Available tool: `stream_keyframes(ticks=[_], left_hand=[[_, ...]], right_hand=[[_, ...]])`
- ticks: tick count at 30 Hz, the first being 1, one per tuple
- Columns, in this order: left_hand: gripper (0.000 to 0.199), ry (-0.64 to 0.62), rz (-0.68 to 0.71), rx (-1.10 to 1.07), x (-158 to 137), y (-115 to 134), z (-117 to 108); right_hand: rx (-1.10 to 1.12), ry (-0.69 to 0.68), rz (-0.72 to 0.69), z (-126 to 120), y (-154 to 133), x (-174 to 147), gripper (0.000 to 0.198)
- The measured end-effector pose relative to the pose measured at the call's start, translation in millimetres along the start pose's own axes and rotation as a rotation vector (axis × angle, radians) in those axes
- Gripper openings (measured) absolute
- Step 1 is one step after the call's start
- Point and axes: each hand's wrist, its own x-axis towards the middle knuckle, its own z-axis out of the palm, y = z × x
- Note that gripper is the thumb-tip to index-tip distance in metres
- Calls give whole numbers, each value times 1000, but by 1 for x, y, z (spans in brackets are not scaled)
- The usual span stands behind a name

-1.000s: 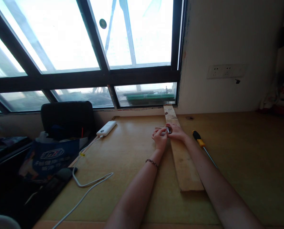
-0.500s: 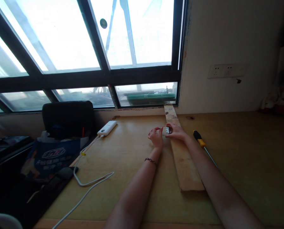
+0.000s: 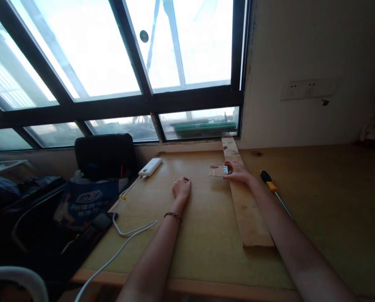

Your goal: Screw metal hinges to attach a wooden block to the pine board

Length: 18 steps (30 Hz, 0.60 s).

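Note:
My right hand is closed around a small piece with a pale face and dark parts, too small to name. It is over the long wooden board, near the board's far end. Left of that piece lies a short, flat wooden strip, sticking out from the board's side. My left hand rests on the table, apart from the board, with its fingers curled in. What it holds, if anything, is hidden. A yellow and black screwdriver lies right of my right forearm.
On the table, a white power bank with a white cable is at the left. A black chair and a blue bag stand beyond the left edge. A window and wall sockets are behind.
My left hand has come away from the small piece and moved left over the table, uncovering the short wooden strip. My right hand keeps its grip. The view has shifted slightly.

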Motion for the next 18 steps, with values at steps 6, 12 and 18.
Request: stream_keyframes(ticks=[6, 12, 18], left_hand=[[22, 157, 31, -176, -6, 4, -5], [25, -151, 236, -669, -33, 58, -4], [16, -891, 71, -1431, -39, 126, 13]], right_hand=[[3, 0, -2, 0, -2, 0, 67], [-1, 10, 18, 1, -1, 0, 70], [-1, 29, 9, 4, 0, 0, 66]])
